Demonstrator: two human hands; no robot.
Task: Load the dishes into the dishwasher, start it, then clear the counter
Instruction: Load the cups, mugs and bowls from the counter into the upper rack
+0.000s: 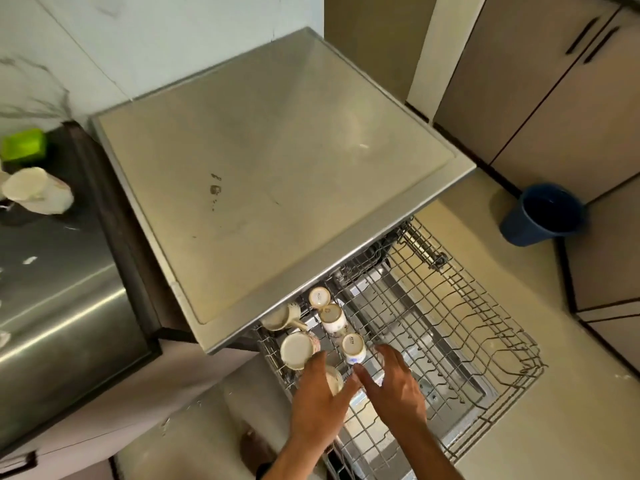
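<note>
Cups (335, 318) sit upside down along the left side of the pulled-out upper rack (460, 306) of the dishwasher (277, 168); rest of rack is bare wire. Your left hand (320, 400) grips one pale cup (334, 379) at the rack's near-left corner, fingers wrapped round it. Your right hand (394, 386) hovers just beside it w/ fingers spread, holding nothing. More cups (36, 190) lie on the dark counter (69, 244) to the left, near a green tub (24, 145). Blue bucket (543, 214) on floor at right.

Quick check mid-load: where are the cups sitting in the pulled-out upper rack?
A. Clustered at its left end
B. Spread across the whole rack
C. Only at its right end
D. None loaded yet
A: the cups cluster at the left end of the rack; the rest holds bare wire.
</note>
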